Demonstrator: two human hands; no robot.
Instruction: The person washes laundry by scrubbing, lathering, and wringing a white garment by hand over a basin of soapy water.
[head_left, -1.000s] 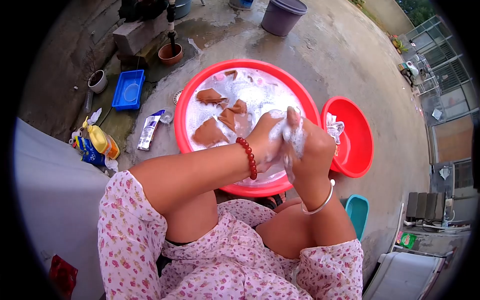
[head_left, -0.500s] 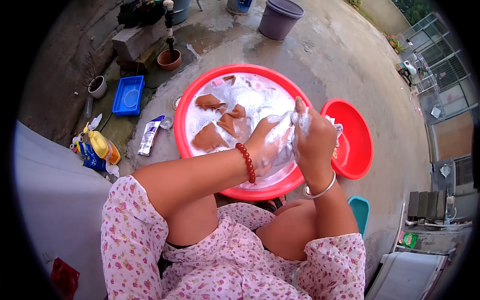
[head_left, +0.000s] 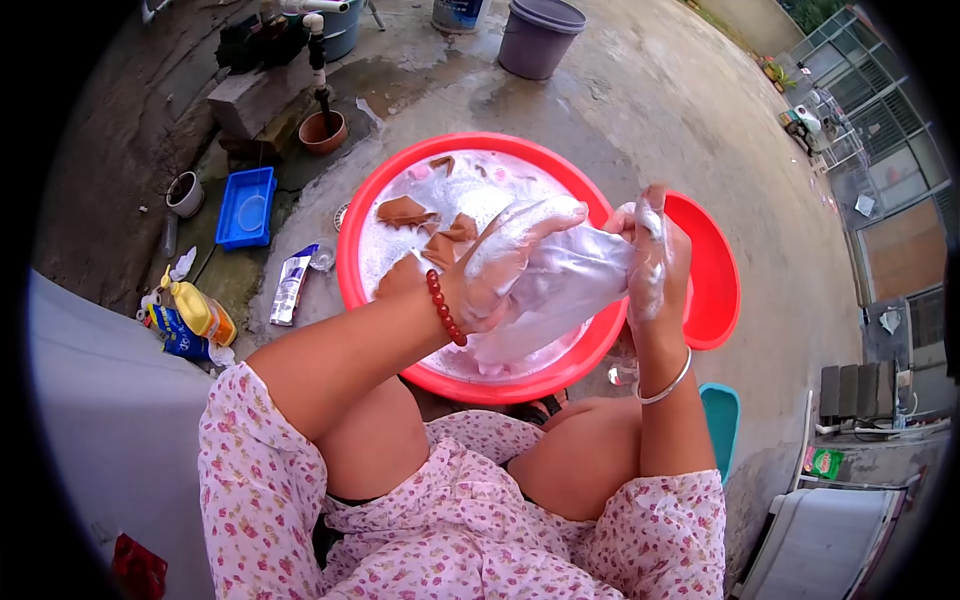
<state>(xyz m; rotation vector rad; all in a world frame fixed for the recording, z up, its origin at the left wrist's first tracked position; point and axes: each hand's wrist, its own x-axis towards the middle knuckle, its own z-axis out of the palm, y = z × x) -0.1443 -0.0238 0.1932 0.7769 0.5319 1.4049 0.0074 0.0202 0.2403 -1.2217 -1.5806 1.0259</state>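
Note:
A wet white cloth [head_left: 575, 285] is stretched between my hands above a large red basin [head_left: 515, 390] of foamy water. My left hand [head_left: 505, 258], coated in suds, grips the cloth's left side, its thumb pointing right. At the other end, my right hand [head_left: 655, 265] pinches the cloth's edge, thumb up and foam on the palm side. The lower part of the cloth hangs toward the suds. Brown fabric [head_left: 405, 212] pokes out of the foam at the basin's left.
Right of the big basin stands a smaller red basin [head_left: 715, 275], with a teal tub [head_left: 720, 425] nearer me. On the left lie a blue tray [head_left: 245, 205], a toothpaste-like box [head_left: 290, 288] and a yellow bottle [head_left: 200, 312]. A purple bucket [head_left: 540, 45] stands farther back.
The bunched cloth is now spread out between my hands. My hands have moved apart, the left one leftward and the right one rightward.

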